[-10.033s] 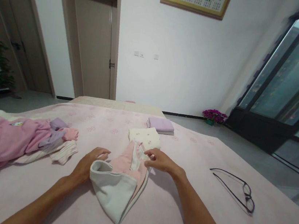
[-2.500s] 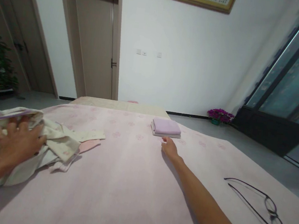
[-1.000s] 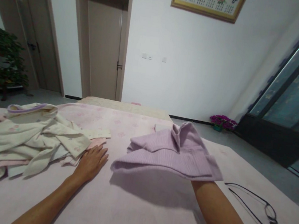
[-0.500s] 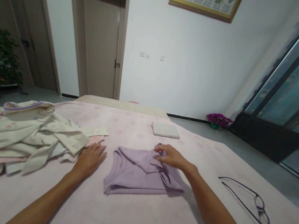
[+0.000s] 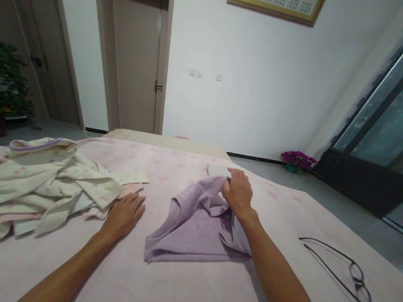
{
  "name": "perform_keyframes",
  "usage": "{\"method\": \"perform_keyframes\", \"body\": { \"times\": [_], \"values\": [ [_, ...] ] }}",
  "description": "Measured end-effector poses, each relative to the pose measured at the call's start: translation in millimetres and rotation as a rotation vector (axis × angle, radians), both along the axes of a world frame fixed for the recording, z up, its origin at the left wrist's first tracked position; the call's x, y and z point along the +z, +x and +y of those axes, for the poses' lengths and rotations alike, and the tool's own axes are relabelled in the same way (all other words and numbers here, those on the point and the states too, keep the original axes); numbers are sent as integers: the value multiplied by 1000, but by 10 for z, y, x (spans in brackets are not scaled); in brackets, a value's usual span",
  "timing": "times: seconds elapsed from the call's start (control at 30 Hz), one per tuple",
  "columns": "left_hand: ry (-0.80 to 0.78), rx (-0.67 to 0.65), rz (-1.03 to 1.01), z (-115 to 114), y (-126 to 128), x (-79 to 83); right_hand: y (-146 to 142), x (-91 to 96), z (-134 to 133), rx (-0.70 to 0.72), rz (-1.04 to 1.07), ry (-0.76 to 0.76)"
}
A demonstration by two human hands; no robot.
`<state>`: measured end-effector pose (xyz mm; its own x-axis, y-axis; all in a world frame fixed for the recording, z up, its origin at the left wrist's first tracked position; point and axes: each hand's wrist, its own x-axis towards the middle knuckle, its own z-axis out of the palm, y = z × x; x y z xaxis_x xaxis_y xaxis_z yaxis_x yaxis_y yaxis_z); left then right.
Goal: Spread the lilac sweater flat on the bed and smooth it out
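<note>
A purple ribbed garment [image 5: 194, 234], perhaps a small tank top, lies folded over on the pink-flowered cloth [image 5: 167, 295]. My right hand [image 5: 239, 190] pinches its upper edge and holds that part raised off the cloth; the lower edge still rests flat. Part of the garment's right side is hidden behind my right hand and wrist. My left hand [image 5: 124, 215] lies flat with fingers stretched out, at the right border of a heap of cream clothes [image 5: 52, 186]. Its fingertips are beside a pink piece of fabric [image 5: 131, 189] in that heap.
Behind my right hand lies a folded white cloth [image 5: 217, 170], partly covered from view. Black-framed glasses [image 5: 355, 280] rest unfolded on the right. Beyond the far edge stand a wall, a door [image 5: 135, 63] and a pot of purple flowers [image 5: 296, 161].
My right hand has moved up and away from me, lifting the garment's upper layer with it. The folded flap has opened out. My left hand has stayed in place.
</note>
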<state>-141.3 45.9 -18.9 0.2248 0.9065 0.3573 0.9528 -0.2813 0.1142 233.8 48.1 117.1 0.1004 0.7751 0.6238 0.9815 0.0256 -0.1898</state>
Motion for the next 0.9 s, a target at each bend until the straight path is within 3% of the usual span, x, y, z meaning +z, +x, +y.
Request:
{"method": "perform_keyframes", "body": {
  "times": [0.07,0.17,0.23,0.3,0.4,0.53,0.6,0.67,0.8,0.83,0.9],
  "values": [
    [4,3,2,5,1,0,-89,-85,-66,266,10,-129],
    [14,0,0,10,-3,-4,-268,-320,-224,688,-43,-465],
    [17,-12,-4,11,-9,-9,-360,-443,-317,769,-123,-580],
    [19,-17,-5,11,-15,-19,-406,-462,-387,696,-158,-632],
    [23,-15,-1,18,-24,-40,-394,-271,-498,645,-80,-784],
    [51,-39,7,36,-40,-71,-297,101,-698,990,253,-1302],
    [75,-92,6,34,-46,-79,-242,182,-751,1062,396,-1455],
    [85,-166,-5,10,-31,-70,-179,157,-737,941,409,-1339],
    [18,-238,-12,-168,184,50,8,-93,-592,402,17,-838],
    [-17,-235,-8,-246,291,104,66,-160,-552,312,-73,-806],
    [-105,-247,-14,-424,554,225,189,-266,-478,271,-109,-805]
  ]
}}
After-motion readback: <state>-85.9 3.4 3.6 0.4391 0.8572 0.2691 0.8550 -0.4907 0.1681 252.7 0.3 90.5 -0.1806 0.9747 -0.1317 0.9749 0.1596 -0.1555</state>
